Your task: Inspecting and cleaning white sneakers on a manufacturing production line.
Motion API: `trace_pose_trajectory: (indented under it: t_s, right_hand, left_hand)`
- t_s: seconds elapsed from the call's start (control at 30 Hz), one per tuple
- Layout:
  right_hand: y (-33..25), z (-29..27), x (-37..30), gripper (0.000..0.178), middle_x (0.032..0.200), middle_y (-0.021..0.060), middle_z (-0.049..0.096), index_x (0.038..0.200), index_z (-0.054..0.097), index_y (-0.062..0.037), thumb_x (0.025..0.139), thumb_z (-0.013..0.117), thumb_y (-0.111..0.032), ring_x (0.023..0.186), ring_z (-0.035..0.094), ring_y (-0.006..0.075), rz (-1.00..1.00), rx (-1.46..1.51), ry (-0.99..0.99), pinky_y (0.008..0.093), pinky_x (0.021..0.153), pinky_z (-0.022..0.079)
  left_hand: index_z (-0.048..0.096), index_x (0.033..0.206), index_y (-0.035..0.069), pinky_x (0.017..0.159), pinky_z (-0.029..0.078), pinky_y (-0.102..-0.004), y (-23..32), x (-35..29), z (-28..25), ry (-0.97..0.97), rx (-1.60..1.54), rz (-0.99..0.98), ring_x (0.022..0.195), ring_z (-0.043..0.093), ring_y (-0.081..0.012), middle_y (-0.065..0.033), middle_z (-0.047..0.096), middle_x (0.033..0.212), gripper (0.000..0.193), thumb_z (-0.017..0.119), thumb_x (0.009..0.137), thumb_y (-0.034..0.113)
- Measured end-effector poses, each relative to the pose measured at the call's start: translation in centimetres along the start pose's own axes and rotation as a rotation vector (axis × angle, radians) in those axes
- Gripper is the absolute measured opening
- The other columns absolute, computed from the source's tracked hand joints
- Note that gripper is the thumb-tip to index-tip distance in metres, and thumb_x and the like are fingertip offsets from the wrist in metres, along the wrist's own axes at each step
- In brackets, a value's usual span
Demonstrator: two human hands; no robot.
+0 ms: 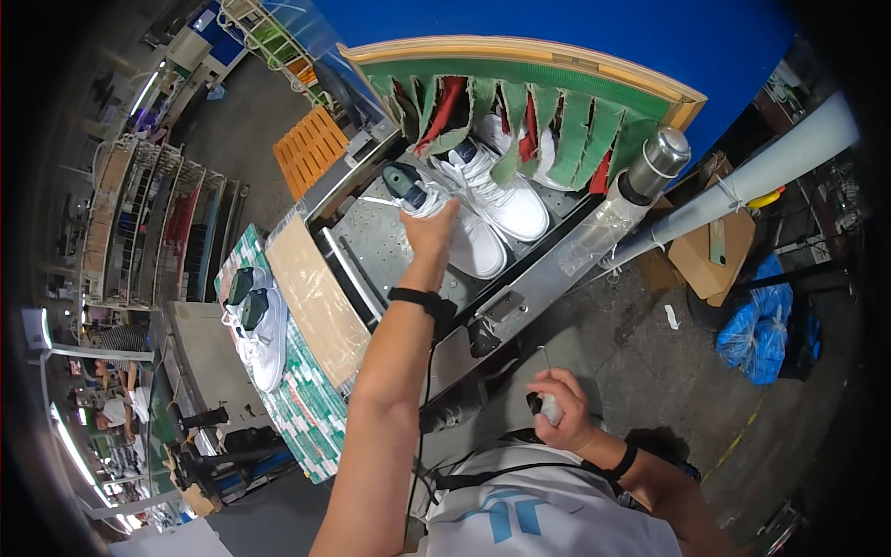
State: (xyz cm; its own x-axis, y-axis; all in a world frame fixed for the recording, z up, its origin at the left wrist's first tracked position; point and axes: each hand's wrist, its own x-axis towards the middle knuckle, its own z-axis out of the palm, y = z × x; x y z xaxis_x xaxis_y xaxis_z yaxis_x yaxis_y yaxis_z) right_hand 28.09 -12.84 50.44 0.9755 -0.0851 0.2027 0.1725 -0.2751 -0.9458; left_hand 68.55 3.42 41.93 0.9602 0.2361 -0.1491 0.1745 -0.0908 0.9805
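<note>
On the grey perforated belt, my left hand [432, 234] is closed on a white lace-up sneaker [475, 249], fingers at its side near the laces. Its dark green lining shows at the collar. A second white sneaker [510, 206] lies right beside it, toe pointing toward me. My right hand [564, 413] is held near my body, wrapped around a hand tool [549, 408] with a pale and black handle. A thin metal rod sticks up from that tool; the rest is hidden by my fingers.
Slit green curtain strips [585, 130] with red pieces hang over the belt, more white shoes beneath. A metal flask [661, 158] stands on the right rail near a slanting pale pipe [742, 186]. Another sneaker pair [264, 343] rests on the patterned board at left. Blue bags [756, 330] lie right.
</note>
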Motion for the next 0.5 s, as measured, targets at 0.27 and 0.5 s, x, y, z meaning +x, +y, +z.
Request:
trace_pose_trajectory:
  t_s: [0.27, 0.5]
  right_hand:
    - [-0.1, 1.0, 0.7, 0.055, 0.131, 0.0190, 0.064, 0.132, 0.072, -0.0019, 0.079, 0.078, -0.012, 0.099, 0.070, 0.0307, 0.007, 0.027, -0.090, 0.0399, 0.086, 0.062]
    - [-1.1, 6.6, 4.0, 0.071, 0.133, 0.0187, 0.066, 0.151, 0.060, 0.0001, 0.082, 0.075, -0.007, 0.094, 0.068, 0.0280, -0.049, 0.027, -0.313, 0.0392, 0.089, 0.058]
  left_hand:
    - [0.059, 0.154, 0.005, 0.117, 0.055, -0.0485, 6.6, -6.3, -18.5, -0.198, -0.625, -0.300, 0.131, 0.071, -0.0305, -0.0116, 0.070, 0.149, 0.057, 0.068, 0.108, 0.038]
    - [0.035, 0.169, -0.004, 0.109, 0.055, -0.0402, 6.2, -20.8, -34.8, 0.217, 0.449, 0.055, 0.125, 0.070, -0.0317, -0.0192, 0.068, 0.142, 0.105, 0.092, 0.086, 0.023]
